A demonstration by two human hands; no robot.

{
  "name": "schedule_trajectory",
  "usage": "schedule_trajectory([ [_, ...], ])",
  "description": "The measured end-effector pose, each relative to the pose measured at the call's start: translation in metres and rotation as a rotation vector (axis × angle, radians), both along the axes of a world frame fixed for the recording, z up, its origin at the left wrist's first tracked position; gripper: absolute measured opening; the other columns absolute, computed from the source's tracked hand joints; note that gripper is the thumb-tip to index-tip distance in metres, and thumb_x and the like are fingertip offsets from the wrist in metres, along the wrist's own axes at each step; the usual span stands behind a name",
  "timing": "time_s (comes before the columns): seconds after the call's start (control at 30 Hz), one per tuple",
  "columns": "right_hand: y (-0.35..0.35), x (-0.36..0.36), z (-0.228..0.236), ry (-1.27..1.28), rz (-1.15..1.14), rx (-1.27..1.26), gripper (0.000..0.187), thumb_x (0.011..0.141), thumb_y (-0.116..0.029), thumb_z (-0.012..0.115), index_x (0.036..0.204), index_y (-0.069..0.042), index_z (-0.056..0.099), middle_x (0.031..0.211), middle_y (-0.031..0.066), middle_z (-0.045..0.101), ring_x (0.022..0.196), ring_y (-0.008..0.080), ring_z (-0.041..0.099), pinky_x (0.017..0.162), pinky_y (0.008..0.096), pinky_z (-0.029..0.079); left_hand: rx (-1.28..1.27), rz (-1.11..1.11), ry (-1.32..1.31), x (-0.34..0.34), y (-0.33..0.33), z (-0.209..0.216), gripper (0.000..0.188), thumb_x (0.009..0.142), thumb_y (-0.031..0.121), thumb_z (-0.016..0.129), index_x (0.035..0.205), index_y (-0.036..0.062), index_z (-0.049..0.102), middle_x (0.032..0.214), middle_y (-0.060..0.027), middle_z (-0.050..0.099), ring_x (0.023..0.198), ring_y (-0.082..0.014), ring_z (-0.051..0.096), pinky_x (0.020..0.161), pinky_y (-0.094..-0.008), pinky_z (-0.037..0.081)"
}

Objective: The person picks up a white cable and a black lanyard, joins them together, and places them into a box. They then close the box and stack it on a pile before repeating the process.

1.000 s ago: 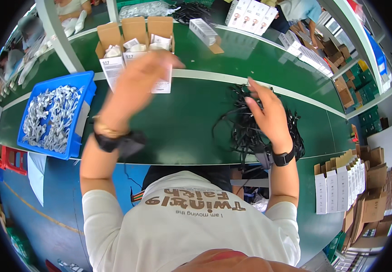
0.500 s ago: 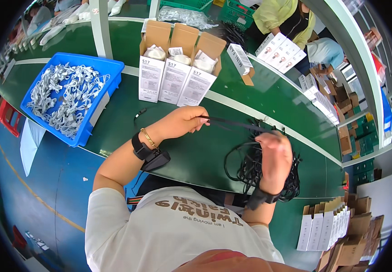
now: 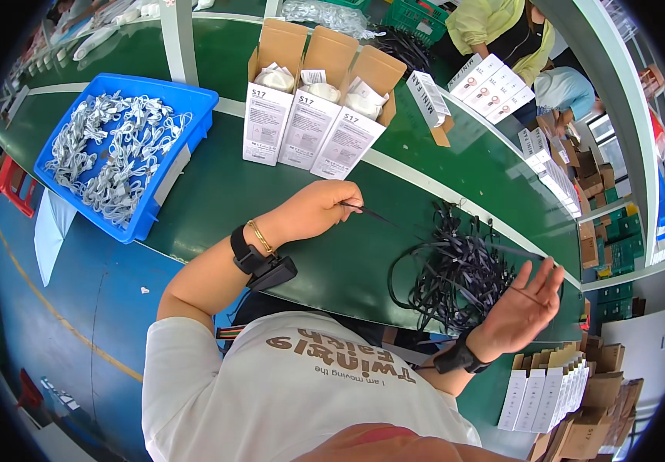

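Observation:
My left hand (image 3: 323, 209) is closed in a pinch on the end of a thin black strap (image 3: 379, 217), which runs right toward a tangled pile of black straps (image 3: 459, 269) on the green table. Beyond the pile's right side, my right hand (image 3: 521, 312) is raised with palm up and fingers spread. A strand of strap passes from the pile to its fingertips and appears to lie across the fingers. Three white boxes (image 3: 296, 127) with raised brown flaps stand beyond my left hand, with white wrapped items in their tops.
At left, a blue tray (image 3: 165, 189) holds bundled white cables (image 3: 121, 181). More white boxes (image 3: 494, 88) stand across the table near a person in a yellow sleeve (image 3: 471, 27). A row of white cartons (image 3: 536, 400) and brown cardboard are at the lower right.
My right hand has swung right and away from my left hand, its fingers now spread beyond the pile. My left hand keeps its pinch on the strap, almost in place.

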State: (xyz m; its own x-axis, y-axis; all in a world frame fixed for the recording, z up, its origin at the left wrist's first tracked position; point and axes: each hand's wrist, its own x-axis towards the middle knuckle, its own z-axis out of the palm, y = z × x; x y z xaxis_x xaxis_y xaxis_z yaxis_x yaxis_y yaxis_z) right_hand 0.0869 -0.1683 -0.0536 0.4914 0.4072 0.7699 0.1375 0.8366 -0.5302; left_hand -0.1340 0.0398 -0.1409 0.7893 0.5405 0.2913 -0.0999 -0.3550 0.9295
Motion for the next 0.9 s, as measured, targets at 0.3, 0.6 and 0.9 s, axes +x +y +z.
schedule_trajectory([
  [0.3, 0.038, -0.054, -0.049, -0.590, -0.742, -0.525, 0.029, 0.088, -0.005, 0.056, 0.115, 0.000, 0.047, 0.112, 0.0115, 0.051, 0.102, 0.0182, 0.053, 0.085, 0.0298, 0.043, 0.262, -0.086, 0.207, 0.006, -0.023, -0.003, 0.014, 0.090, 0.015, 0.056, 0.098, 0.0038, 0.052, 0.082, -0.0122, 0.058, 0.074, -0.0277, 0.056, 0.067, -0.0331, 0.045],
  [0.6, 0.037, -0.055, -0.051, -0.246, 0.447, -0.850, 0.025, 0.094, -0.024, 0.053, 0.101, -0.001, 0.051, 0.103, 0.0120, 0.059, 0.097, 0.0249, 0.058, 0.095, 0.0377, 0.041, 0.153, -0.023, 0.069, -0.027, -0.041, 0.038, 0.016, 0.094, 0.020, 0.054, 0.097, 0.0050, 0.051, 0.083, -0.0095, 0.058, 0.076, -0.0237, 0.058, 0.068, -0.0337, 0.045],
  [0.9, 0.063, -0.047, -0.068, 0.395, 0.768, -0.367, 0.022, 0.097, -0.030, 0.049, 0.086, -0.010, 0.047, 0.091, 0.0047, 0.054, 0.086, 0.0203, 0.056, 0.101, 0.0474, 0.039, 0.396, 0.259, 0.111, -0.112, 0.008, 0.037, 0.017, 0.092, 0.020, 0.055, 0.093, 0.0042, 0.061, 0.085, -0.0088, 0.060, 0.077, -0.0229, 0.060, 0.070, -0.0328, 0.047],
])
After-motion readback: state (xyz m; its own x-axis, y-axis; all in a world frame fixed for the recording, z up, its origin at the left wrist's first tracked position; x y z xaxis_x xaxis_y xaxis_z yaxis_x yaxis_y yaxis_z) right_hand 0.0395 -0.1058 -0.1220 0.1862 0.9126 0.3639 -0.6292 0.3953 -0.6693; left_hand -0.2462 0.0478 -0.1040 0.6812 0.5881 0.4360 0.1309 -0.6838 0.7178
